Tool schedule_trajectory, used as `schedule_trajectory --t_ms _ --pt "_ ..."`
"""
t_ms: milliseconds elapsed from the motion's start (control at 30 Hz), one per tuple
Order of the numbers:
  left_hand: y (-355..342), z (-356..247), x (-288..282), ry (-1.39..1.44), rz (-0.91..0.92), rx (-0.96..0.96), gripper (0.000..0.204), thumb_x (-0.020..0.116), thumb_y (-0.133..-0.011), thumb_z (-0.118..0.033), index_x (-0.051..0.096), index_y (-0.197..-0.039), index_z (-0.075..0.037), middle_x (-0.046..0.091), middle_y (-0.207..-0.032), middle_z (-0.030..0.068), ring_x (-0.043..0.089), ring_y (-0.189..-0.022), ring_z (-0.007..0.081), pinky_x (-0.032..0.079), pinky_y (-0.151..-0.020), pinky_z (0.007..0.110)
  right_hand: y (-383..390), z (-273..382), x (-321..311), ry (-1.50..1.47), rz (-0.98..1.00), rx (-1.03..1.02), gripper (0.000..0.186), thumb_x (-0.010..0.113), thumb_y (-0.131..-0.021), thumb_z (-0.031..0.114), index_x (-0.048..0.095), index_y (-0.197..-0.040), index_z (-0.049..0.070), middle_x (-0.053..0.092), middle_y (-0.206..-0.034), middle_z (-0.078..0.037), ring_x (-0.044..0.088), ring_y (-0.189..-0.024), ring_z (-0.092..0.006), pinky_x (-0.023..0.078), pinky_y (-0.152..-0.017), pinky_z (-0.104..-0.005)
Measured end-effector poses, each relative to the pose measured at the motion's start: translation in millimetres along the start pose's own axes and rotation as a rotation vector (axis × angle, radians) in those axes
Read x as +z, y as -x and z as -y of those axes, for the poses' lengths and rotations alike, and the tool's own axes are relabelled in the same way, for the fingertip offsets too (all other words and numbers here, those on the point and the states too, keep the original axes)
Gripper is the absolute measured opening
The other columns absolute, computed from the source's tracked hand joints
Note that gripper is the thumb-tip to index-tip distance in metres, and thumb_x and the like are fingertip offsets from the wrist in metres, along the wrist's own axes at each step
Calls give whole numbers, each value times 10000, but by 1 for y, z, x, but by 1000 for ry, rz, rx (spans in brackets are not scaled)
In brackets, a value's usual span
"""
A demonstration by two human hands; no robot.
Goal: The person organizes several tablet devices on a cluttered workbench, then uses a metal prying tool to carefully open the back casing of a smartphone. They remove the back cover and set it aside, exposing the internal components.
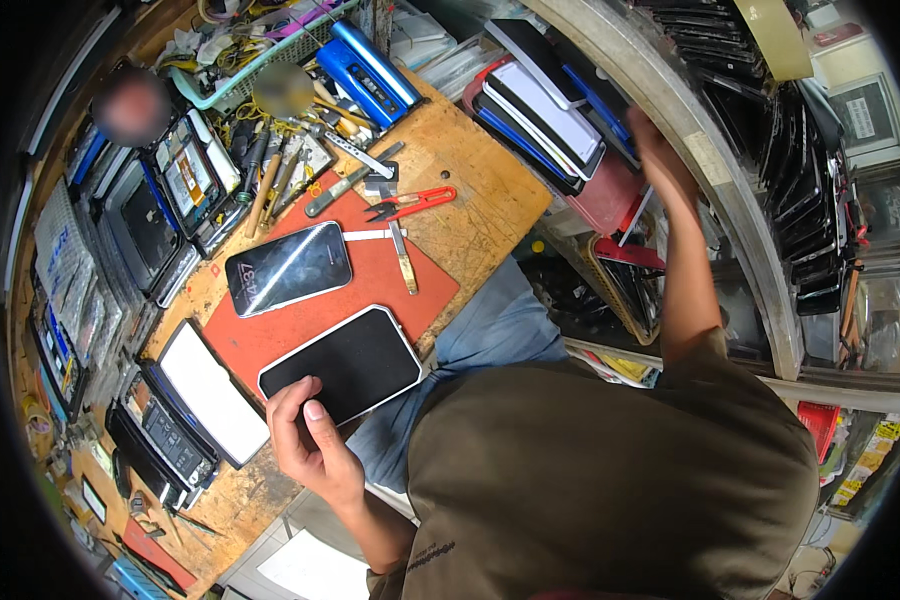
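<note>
My left hand [315, 440] grips the lower left corner of a black-faced phone [345, 368] with a white frame, thumb on top. The phone is over the near edge of an orange mat [395, 275]. Another phone [290, 268], dark and glossy with a bright reflection, lies on the mat just beyond. My right arm stretches to the far right, where my right hand [665, 160] is beside a stack of phone or tablet panels [540, 115]. Its fingers are partly hidden and unclear. Red-handled snips [412, 204] and a small metal blade [402, 257] lie near the mat.
A wooden bench [500, 165] carries a white panel [210, 390], opened devices [185, 175], hand tools [262, 185] and a blue metallic device [365, 75]. A curved metal edge [715, 170] runs along the right, with dark panels [805, 200] racked beyond it.
</note>
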State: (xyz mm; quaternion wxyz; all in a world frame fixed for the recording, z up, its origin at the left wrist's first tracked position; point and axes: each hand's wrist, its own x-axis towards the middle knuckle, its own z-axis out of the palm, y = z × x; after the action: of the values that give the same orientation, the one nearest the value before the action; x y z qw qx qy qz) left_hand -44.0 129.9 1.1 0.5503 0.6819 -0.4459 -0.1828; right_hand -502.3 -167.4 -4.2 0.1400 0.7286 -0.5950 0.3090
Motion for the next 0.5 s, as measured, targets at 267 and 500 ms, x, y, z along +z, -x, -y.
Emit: schedule_trajectory --t_ms 267,500 --pt "8 -4 -10 -44 -5 73 176 612 -1032 -81 710 -1091 52 704 -998 164 661 -911 249 514 -814 346 -46 122 21 275 267 -112 311 675 -952 193 734 -1221 47 720 -1172 -216 720 -960 -401 580 -864 -493" --pt "12 -3 -9 73 -74 -16 165 612 -1040 -85 705 -1076 46 703 -983 143 666 -905 222 524 -825 335 -39 127 20 12 110 59 240 705 -966 203 702 -1109 11 703 -964 -195 707 -835 -410 569 -785 -478"
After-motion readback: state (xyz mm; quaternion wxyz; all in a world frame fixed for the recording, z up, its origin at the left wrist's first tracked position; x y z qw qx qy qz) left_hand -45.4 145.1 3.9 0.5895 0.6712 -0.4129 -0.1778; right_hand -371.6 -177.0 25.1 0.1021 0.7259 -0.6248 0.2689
